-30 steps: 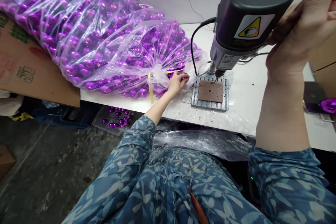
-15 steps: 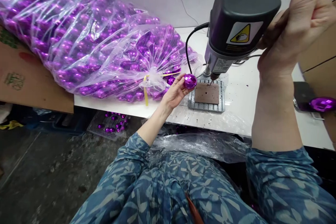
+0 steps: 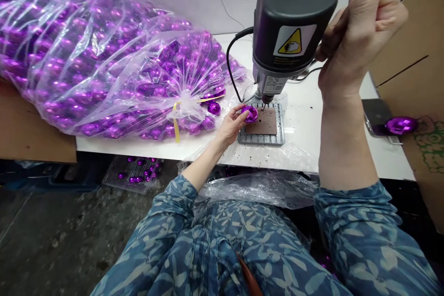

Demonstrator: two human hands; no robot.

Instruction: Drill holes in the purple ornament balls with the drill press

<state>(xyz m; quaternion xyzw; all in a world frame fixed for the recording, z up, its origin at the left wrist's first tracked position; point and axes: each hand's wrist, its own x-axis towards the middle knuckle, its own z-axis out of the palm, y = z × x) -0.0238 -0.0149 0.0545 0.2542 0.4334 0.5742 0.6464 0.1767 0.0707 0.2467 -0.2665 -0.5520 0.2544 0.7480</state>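
Between the fingers of my left hand (image 3: 233, 125) is a shiny purple faceted gem (image 3: 249, 114), held over the left part of a brown board (image 3: 265, 124). That board lies on the slotted metal base (image 3: 280, 136) of a black drill press (image 3: 294, 14) with a yellow warning label. The thin drill bit points down just right of the gem, apart from it. My right hand (image 3: 364, 27) is raised at the right side of the drill head, its fingers curled; what they grip is hidden behind the hand.
A big clear bag of purple gems (image 3: 104, 55), tied with yellow strip, fills the left of the white table (image 3: 301, 148). One gem (image 3: 402, 125) rests on a dark phone-like object (image 3: 376, 113) at right. Cardboard (image 3: 409, 46) stands on the right; a black cable loops left of the drill.
My left hand has brought the gem from beside the board to over its left part, closer to the bit. The whole view has shifted, and my right hand remains raised by the drill.
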